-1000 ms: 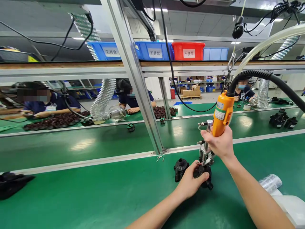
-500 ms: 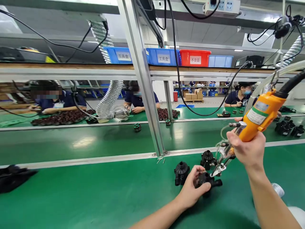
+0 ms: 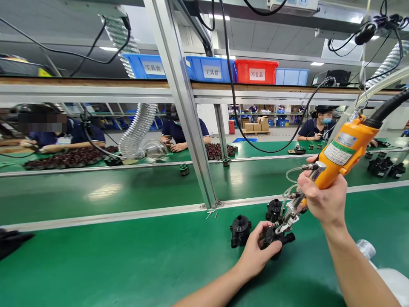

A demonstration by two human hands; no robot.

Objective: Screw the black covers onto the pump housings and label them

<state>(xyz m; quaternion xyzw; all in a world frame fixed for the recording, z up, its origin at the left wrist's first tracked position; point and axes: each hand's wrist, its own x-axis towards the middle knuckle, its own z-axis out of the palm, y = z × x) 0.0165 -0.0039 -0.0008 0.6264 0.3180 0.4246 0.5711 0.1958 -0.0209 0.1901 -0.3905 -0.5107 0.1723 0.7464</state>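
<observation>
My left hand (image 3: 257, 251) is wrapped round a black plastic housing (image 3: 271, 239) on the green bench (image 3: 134, 264), thumb in front and fingers behind. My right hand (image 3: 326, 196) grips an orange electric screwdriver (image 3: 340, 149), held at a slant. Its metal tip assembly (image 3: 289, 217) reaches down to the top of the held housing; the exact contact point is too small to tell. Another black housing (image 3: 240, 231) stands just left of my left hand, and a further one (image 3: 275, 209) sits behind the held part.
A metal post (image 3: 182, 106) rises from the bench's back rail, with a few screws (image 3: 211, 214) at its foot. Black cloth (image 3: 12, 242) lies far left, and a translucent bottle (image 3: 367, 249) at the right. People sit across the line behind dark red parts (image 3: 70, 157).
The camera view has shifted slightly. The screwdriver's tip has come over the top of the held housing, from beside its upper edge. Both hands keep their holds.
</observation>
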